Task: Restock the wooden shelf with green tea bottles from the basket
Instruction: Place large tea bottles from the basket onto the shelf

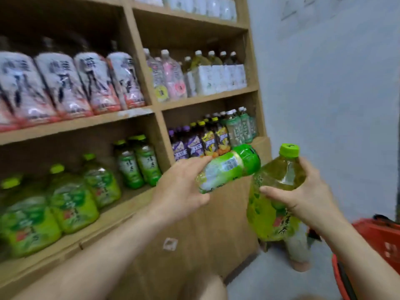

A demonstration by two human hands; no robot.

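Note:
My left hand (180,187) grips a small green tea bottle (229,167) held nearly sideways, its base pointing right, in front of the wooden shelf (121,204). My right hand (303,195) holds a large green tea bottle (272,191) upright by its shoulder, green cap on top. Both bottles hang in the air just right of the lowest shelf bay. That bay holds several large green tea bottles (71,200) at the left and small green tea bottles (138,165) behind them toward the divider. The red basket (376,241) sits at the lower right, mostly cut off.
Upper bays hold white-and-pink labelled bottles (62,83), pale drinks and white-labelled tea (216,76). The right middle bay has purple and yellow-capped bottles (199,141). A pale bottle (298,250) stands on the floor by the shelf's corner. A light wall (335,94) is on the right.

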